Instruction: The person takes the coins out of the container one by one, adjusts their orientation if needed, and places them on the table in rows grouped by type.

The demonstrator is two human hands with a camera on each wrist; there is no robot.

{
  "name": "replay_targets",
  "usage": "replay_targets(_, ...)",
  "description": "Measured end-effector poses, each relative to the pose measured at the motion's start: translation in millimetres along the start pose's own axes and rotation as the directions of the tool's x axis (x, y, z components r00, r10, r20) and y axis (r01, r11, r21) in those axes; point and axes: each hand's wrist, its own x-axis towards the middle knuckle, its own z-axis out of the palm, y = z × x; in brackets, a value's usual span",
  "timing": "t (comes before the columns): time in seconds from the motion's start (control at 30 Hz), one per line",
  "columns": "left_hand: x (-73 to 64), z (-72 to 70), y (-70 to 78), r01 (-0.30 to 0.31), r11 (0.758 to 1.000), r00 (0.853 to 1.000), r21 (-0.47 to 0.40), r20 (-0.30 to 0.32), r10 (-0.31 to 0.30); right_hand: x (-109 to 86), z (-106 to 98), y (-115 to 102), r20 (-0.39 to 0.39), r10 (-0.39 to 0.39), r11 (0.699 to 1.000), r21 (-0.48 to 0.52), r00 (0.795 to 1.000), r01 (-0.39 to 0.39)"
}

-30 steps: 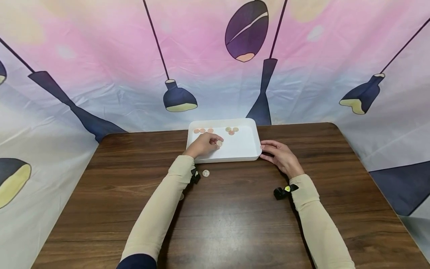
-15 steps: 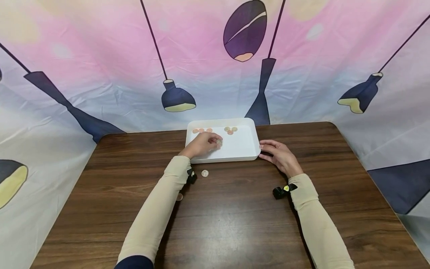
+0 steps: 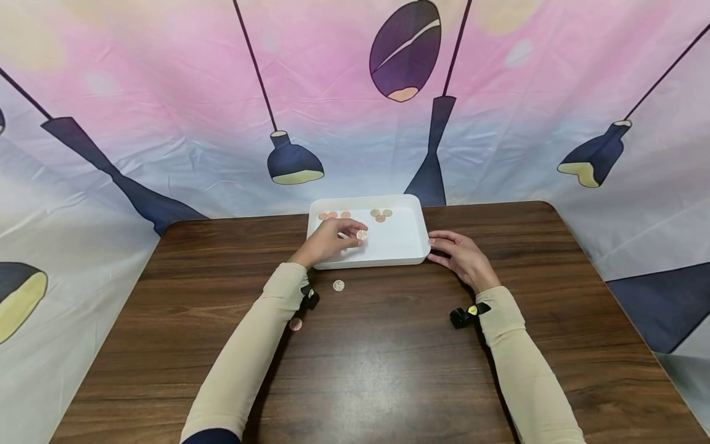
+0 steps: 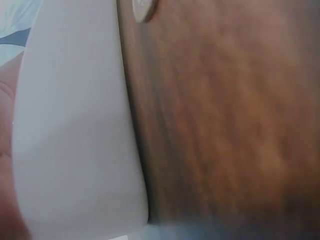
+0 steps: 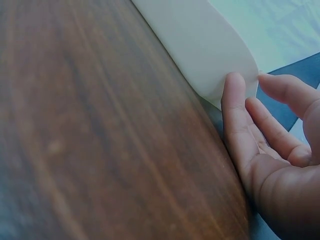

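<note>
My left hand is over the white tray, pinching a pale coin between thumb and fingertips. In the left wrist view, part of the hand shows behind the tray's wall; the coin and fingertips are hidden there. My right hand rests its fingertips against the tray's front right corner. The right wrist view shows the thumb on the front wall and the other fingers fairly straight, close to the rim. Three copper coins lie in a row at the tray's back left.
Toward the tray's back right lies a cluster of three coins, two yellowish and one copper. On the brown table are a silvery coin in front of the tray and a copper coin beside the left sleeve.
My left wrist and forearm have shifted left and toward me, uncovering more of the copper coin on the table. The pinched coin has turned slightly, while the right hand keeps its place.
</note>
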Motion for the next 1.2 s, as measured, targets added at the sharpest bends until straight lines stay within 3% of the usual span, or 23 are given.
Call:
replay_targets(0.47,-22.7,-3.8,15.1,-0.037,0.999,0.999,-0.011,0.006,0.037,-0.8,-2.1,-2.1,0.008,0.005,1.000,-0.005,1.000,-0.005)
replay_targets(0.7,-43.1,-4.5,28.9,-0.051,0.999,0.998,-0.010,0.020,0.052,-0.9,-1.7,-1.1,0.010,0.003,1.000,0.003,1.000,-0.003)
replay_targets(0.93,-65.1,-3.3,38.5,-0.082,0.994,0.996,-0.069,0.020,0.083,-1.7,0.4,-2.3,0.000,-0.002,1.000,-0.009,1.000,0.002)
replay_targets(1.2,-86.5,-6.5,40.0,-0.081,0.991,0.997,-0.105,0.010,0.083,-2.2,0.2,-2.8,0.007,0.007,1.000,-0.003,1.000,-0.007)
